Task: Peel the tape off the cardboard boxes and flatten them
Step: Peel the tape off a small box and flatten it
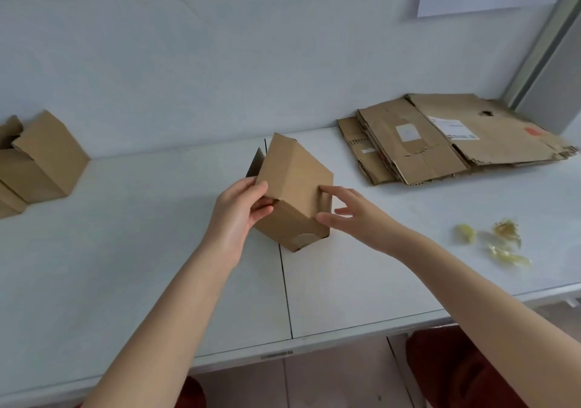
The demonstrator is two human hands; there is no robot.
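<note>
Held box (pixel 295 181) in curled left hand (pixel 235 212), touched by spread-fingered right hand (pixel 355 219), between flattened cardboard (pixel 440 143), tape scraps (pixel 503 244) and upright boxes (pixel 44 162).

Left hand (pixel 239 206) grips tilted cardboard box (pixel 294 187) over white bench (pixel 141 250); right hand (pixel 355 219) touches its right edge, fingers spread. Flattened boxes (pixel 440 137) far right.

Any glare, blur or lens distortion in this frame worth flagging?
Head view: soft, even light, no glare, only faint shadow beside the box; the wide-angle lens bows the table edge; tape scraps look smeared; label print on the flat cardboard is unreadable.
</note>
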